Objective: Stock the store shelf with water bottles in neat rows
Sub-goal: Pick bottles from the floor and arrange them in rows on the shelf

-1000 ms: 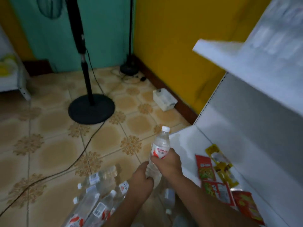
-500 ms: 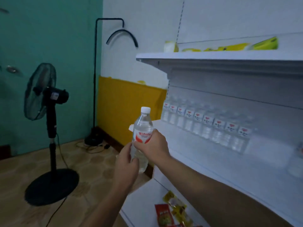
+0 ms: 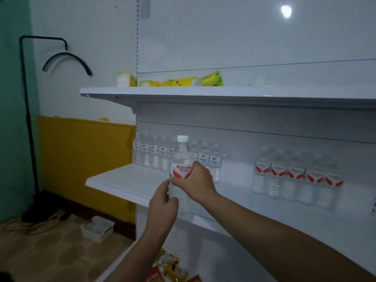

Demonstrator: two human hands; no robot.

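- Low at far left, a white basket (image 3: 97, 228) sits on the tiled floor (image 3: 46, 253) by the yellow wall panel (image 3: 85, 159).
- Centre frame, the left hand (image 3: 162, 202) pinches the lower body of an upright water bottle (image 3: 181, 159), held above the middle shelf (image 3: 130, 184).
- Just right, the right hand (image 3: 198, 181) wraps its grip around the bottle's red label.
- Behind stands a row of small bottles (image 3: 162, 153); further right, red-labelled bottles (image 3: 295, 178).

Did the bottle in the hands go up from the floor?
Yes. The bottle rose from near the floor tiles to the middle shelf, level with the stocked rows.
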